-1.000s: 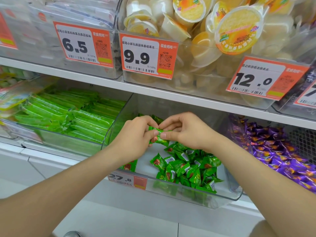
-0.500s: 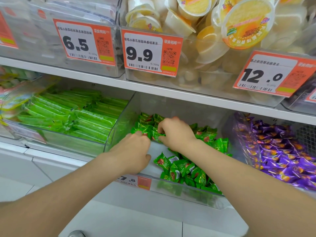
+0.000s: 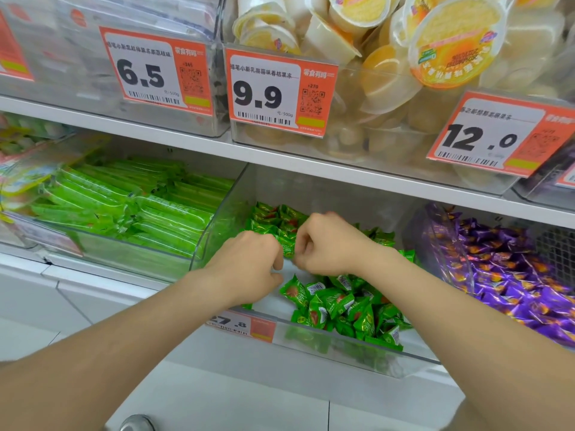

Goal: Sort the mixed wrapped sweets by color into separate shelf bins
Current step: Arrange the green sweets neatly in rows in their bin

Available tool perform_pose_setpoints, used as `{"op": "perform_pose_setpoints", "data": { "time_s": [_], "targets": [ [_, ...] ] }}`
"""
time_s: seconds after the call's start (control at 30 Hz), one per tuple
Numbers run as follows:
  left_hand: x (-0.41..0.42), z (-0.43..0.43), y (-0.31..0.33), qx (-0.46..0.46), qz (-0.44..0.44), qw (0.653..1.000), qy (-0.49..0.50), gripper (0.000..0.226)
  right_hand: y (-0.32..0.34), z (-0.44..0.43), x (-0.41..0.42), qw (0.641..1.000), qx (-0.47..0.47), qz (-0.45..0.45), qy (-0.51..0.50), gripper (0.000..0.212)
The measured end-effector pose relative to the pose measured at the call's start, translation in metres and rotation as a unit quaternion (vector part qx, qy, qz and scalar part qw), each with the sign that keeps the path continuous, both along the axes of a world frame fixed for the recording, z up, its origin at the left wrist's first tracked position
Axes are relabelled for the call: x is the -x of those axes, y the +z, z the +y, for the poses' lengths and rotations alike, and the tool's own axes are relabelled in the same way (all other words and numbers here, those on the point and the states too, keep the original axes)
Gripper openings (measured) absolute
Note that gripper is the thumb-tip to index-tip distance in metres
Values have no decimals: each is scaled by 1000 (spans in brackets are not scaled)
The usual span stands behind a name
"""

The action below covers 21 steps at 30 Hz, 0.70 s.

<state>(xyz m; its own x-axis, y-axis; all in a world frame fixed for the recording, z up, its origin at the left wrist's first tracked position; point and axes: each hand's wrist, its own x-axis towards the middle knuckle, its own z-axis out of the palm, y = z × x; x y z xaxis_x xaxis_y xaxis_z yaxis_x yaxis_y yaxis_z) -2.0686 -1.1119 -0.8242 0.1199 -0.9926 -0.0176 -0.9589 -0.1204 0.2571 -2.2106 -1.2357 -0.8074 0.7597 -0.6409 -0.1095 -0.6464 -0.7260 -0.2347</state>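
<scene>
Both hands reach into the clear middle bin (image 3: 329, 346) on the lower shelf. It holds several small green wrapped sweets (image 3: 336, 306), piled at the front right and stacked at the back. My left hand (image 3: 245, 269) and my right hand (image 3: 326, 244) are side by side with curled fingers, and together they pinch a green sweet (image 3: 287, 247) between them, low over the bin's floor by the back stack. The fingertips are hidden behind the knuckles.
A bin of long green packets (image 3: 133, 209) stands to the left. A bin of purple wrapped sweets (image 3: 510, 275) stands to the right. The upper shelf carries jelly cups (image 3: 435, 51) and orange price tags (image 3: 280, 91). A white cabinet front lies below.
Both hands moved from above the bin's front, where they held a green sweet up, down and back into the bin toward the rear stack. The view shifted slightly closer.
</scene>
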Motion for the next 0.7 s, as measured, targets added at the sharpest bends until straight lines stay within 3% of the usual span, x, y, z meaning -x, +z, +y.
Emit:
{"op": "perform_pose_setpoints", "data": {
  "time_s": [0.1, 0.17, 0.27, 0.37, 0.47, 0.57, 0.7],
  "targets": [
    [3, -2, -1, 7, 4, 1000, 5, 20, 0, 10, 6, 993, -58, 89, 43, 54],
    [4, -3, -1, 7, 22, 1000, 10, 20, -4, 14, 7, 988, -72, 118, 64, 62],
    [4, -2, 0, -1, 50, 999, 19, 24, -7, 15, 7, 989, -112, 78, 60, 51],
    [4, -1, 6, 15, 112, 993, 35, 21, -5, 12, 10, 988, -146, -40, 25, 36],
    [4, 1, 14, 49, 175, 982, 58, 20, -3, 9, 12, 979, -155, -130, 11, 39],
    [-1, 5, 22, 90, 243, 960, 102, 15, 3, 11, 17, 947, -251, -201, -5, 41],
    [-4, 9, 28, 117, 366, 907, 170, 5, 10, 11, 22, 899, -349, -260, -44, 29]
  ]
}}
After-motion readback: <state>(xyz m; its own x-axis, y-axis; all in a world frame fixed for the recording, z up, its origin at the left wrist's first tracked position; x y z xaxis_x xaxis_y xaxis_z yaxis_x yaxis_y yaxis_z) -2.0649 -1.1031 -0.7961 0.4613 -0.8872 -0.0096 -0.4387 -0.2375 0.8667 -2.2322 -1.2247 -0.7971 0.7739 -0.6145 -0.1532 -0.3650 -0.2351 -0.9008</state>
